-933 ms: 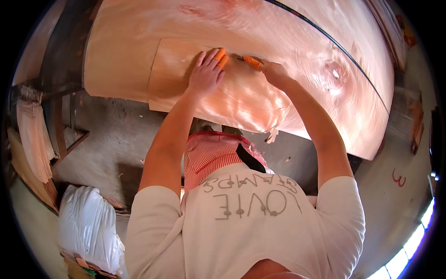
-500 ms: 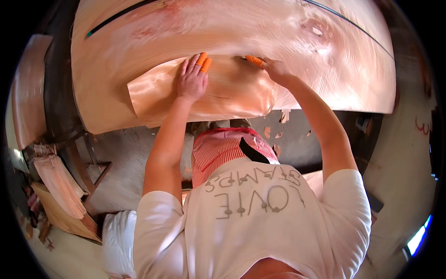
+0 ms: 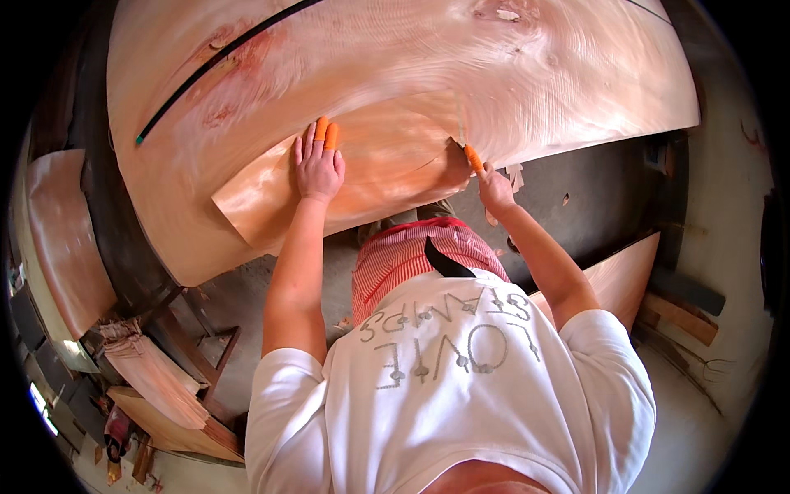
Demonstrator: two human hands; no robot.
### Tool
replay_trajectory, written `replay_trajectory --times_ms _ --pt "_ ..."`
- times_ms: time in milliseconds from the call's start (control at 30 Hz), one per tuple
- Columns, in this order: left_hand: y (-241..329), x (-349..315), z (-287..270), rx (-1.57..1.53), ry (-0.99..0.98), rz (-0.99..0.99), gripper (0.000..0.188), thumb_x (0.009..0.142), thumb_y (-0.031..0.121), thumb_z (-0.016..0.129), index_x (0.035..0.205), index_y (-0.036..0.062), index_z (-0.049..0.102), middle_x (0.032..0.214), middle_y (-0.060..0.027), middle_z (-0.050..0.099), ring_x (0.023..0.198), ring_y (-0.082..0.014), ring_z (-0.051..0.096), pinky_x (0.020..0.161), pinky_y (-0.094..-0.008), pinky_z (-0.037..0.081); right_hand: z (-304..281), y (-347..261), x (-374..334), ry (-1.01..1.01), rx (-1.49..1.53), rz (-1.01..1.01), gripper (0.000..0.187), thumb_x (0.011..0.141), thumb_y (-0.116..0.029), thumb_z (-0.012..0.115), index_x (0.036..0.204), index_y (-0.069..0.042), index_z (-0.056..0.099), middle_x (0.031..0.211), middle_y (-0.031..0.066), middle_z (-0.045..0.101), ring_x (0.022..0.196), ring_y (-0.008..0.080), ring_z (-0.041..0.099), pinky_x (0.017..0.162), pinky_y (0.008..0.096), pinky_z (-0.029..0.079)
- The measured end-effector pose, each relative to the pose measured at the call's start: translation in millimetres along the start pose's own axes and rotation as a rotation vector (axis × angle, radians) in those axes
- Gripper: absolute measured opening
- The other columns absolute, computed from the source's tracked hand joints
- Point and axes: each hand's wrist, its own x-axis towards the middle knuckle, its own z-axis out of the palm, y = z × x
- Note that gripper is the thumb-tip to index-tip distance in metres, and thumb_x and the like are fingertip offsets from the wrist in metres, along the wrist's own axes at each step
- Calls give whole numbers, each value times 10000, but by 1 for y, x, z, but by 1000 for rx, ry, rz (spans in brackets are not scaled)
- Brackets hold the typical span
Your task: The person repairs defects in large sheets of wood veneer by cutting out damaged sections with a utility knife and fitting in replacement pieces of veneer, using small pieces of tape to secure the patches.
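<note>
A smaller sheet of wood veneer [image 3: 387, 160] lies on a large pale veneer sheet [image 3: 395, 58], close to its near edge. My left hand [image 3: 319, 169] rests flat on the smaller sheet, fingers stretched out, with orange covers on two fingertips. At the sheet's right end, my right hand [image 3: 494, 188] is closed round a slim cutting tool, probably a knife, whose dark tip [image 3: 456, 144] touches the veneer. An orange-covered index finger lies along this tool. The rest of its handle is hidden in the hand.
A black strip [image 3: 222, 58] curves across the far left of the large sheet. More veneer sheets [image 3: 70, 239] stand at the left, with a stack of narrow strips [image 3: 152, 375] nearer. A board [image 3: 617, 280] leans at the right, and veneer scraps [image 3: 515, 177] hang near the edge.
My right hand has drawn the cutting tool toward me, from the smaller sheet's far edge down its right end. My left hand stays pressed on the sheet. The whole view has shifted and turned.
</note>
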Motion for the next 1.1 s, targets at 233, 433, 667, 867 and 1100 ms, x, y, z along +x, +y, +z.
replay_trajectory --times_ms 233,433,667,867,1100 --pt "0 1 -1 23 -4 13 491 800 236 453 1273 112 413 1368 -68 331 1257 -226 304 1032 -435 189 -1 0 -3 -40 20 42 229 816 -85 391 1034 -62 457 885 177 530 783 357 569 620 435 467" --pt "5 4 -4 14 -11 26 481 805 238 447 1267 106 422 1370 -74 327 1259 -236 300 1030 -439 191 13 19 -7 99 118 -29 354 804 -86 431 1157 -113 427 866 159 572 740 338 580 612 424 464" --pt "3 1 -4 37 -31 20 480 811 241 443 1268 95 418 1372 -87 324 1260 -246 304 1034 -432 195 -32 7 9 357 603 219 283 813 -205 544 1075 -104 584 630 76 615 558 210 595 524 325 442" --pt "-3 2 -4 -58 56 85 460 808 214 486 1237 55 436 1331 -122 372 1224 -270 354 1025 -397 244 -60 -30 90 440 818 142 472 760 -177 629 1186 -60 462 811 12 640 504 104 495 494 260 409" --pt "-5 0 -1 -209 151 175 336 778 103 563 1103 25 531 1225 -116 478 1119 -277 464 948 -380 373 -59 -24 106 363 823 144 396 743 -171 665 1084 -31 520 737 20 545 600 110 489 562 251 411"
